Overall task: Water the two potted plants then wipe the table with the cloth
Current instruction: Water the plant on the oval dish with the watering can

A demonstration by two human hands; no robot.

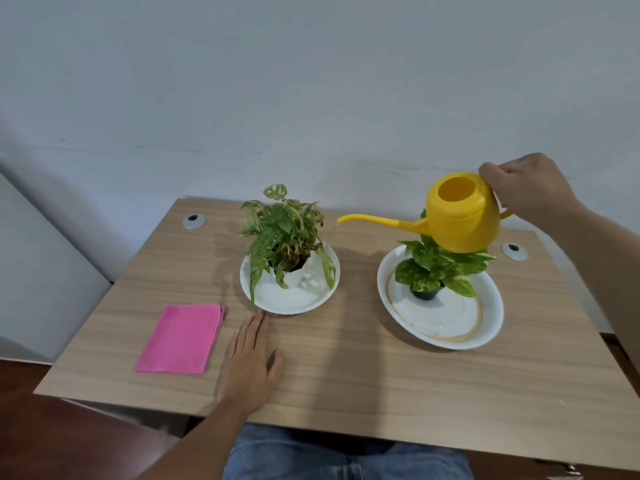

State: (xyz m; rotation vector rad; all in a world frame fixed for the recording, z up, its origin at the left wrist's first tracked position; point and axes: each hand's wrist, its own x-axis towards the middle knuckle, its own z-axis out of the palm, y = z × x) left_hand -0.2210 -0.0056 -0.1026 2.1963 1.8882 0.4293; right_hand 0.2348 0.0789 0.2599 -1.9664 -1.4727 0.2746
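My right hand (pixel 526 192) grips the handle of a yellow watering can (pixel 460 213), held in the air above the right plant (pixel 440 268). Its long spout reaches left and a thin stream of water falls from the tip toward the left plant (pixel 284 233). The left plant, with holed and partly browned leaves, stands in a white pot on a white plate (pixel 294 299). The right plant grows from a small black pot on a larger white plate (pixel 450 323). My left hand (pixel 251 362) lies flat on the wooden table (pixel 346 368), fingers apart, just before the left plate. A folded pink cloth (pixel 181 339) lies left of it.
Two round cable grommets sit near the table's back corners, one at the left (pixel 194 221) and one at the right (pixel 514 251). A pale wall rises directly behind the table. My jeans-clad legs show under the front edge.
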